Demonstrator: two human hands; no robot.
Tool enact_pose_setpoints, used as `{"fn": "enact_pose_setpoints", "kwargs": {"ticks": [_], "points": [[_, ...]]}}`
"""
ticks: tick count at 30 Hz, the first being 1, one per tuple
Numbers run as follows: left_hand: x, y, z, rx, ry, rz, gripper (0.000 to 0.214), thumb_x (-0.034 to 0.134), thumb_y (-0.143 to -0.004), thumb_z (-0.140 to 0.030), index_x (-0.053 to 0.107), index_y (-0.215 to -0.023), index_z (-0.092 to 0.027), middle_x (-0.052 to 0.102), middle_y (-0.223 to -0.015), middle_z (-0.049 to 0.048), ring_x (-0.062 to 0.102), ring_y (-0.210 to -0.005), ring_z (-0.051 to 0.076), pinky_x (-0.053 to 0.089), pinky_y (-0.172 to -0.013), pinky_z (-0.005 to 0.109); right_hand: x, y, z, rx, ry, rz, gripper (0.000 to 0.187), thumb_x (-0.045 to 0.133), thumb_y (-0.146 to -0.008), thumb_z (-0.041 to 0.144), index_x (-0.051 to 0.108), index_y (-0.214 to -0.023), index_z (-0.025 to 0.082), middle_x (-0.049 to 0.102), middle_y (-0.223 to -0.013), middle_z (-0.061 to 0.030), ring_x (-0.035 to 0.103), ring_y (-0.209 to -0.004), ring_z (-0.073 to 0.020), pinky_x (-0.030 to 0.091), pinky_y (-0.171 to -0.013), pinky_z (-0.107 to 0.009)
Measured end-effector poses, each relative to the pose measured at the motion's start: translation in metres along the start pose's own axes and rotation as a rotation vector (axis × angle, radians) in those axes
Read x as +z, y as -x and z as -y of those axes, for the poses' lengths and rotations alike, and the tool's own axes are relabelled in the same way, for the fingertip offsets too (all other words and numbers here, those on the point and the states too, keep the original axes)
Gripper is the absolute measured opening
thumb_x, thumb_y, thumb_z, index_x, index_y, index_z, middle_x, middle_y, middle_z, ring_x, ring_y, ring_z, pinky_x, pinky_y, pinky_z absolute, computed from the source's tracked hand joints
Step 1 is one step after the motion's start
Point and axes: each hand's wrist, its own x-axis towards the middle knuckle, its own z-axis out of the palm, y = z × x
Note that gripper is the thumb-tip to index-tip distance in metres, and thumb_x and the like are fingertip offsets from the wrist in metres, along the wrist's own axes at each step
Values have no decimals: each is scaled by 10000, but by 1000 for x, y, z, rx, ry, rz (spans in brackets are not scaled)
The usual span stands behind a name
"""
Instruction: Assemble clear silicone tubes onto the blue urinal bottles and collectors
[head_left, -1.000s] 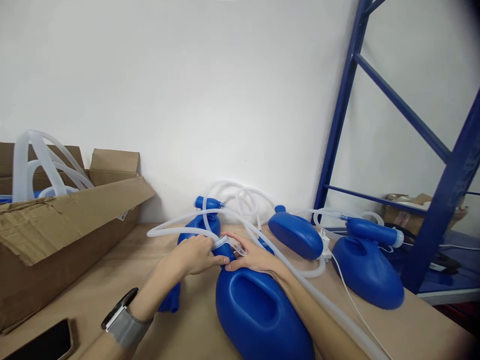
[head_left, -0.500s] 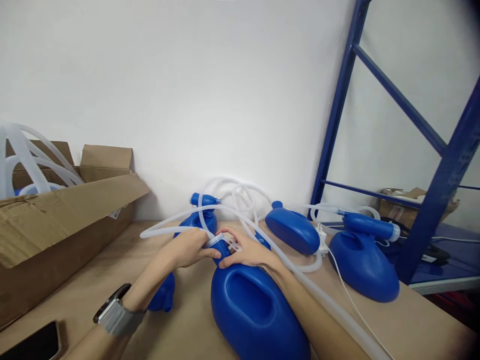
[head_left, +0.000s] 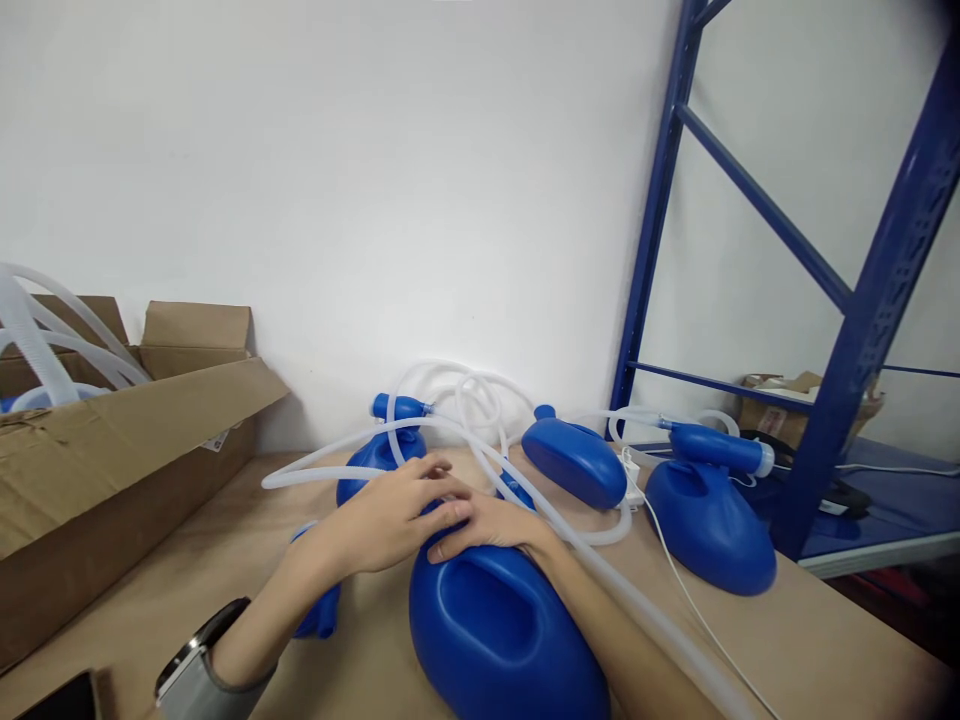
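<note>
In front of me lies a blue plastic urinal bottle [head_left: 502,640] with a recessed grip, its neck pointing away. My right hand [head_left: 480,522] wraps the neck from the right, thumb on the near side. Over the same neck, my left hand [head_left: 401,515] is bent from the left, its fingers overlapping the right ones. Both hands hide the bottle's mouth and the white-trimmed cap seen there earlier. A small blue piece [head_left: 324,608] lies under my left forearm. Clear hose [head_left: 600,565] loops behind the hands and runs past my right forearm.
Other blue bottles stand behind [head_left: 386,452] and to the right [head_left: 574,462], one bearing a blue tube-shaped receiver [head_left: 712,448]. An open cardboard box [head_left: 135,480] with hoses is at left. A phone [head_left: 67,700], white cable [head_left: 675,560] and blue rack [head_left: 847,400] flank the table.
The cap with its white strap, held in the fingers earlier, is now covered. My left hand has moved over the neck and across my right fingers. The view has shifted slightly.
</note>
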Motion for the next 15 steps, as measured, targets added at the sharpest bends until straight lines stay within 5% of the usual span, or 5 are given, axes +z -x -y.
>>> {"fn": "enact_pose_setpoints", "kwargs": {"ticks": [6,12,15], "points": [[11,-12,19,49,109,26,248,519,-927,-222,757,-997,-215,725,-1159,49,656,-1054,192,483,-972,296,-1,-3,-11,19,-95,22,814,911,-613,366,533,-1324,244,569,-1148,-20,566,-1125,-235,418,-1057,-419],[12,-13,23,86,70,-2,252,552,-881,-178,755,-1023,-222,764,-1062,35,679,-1004,190,486,-899,274,-2,-3,-19,44,-130,-17,409,726,-679,246,597,-1066,225,565,-999,10,552,-1048,-218,396,-1033,-395],[13,-13,25,88,81,5,236,585,-884,-214,758,-1045,-216,766,-1097,47,675,-1048,198,487,-929,276,-2,-3,-20,39,-141,-27,382,673,-695,239,611,-1072,232,577,-1017,6,548,-1068,-226,395,-1031,-389]]}}
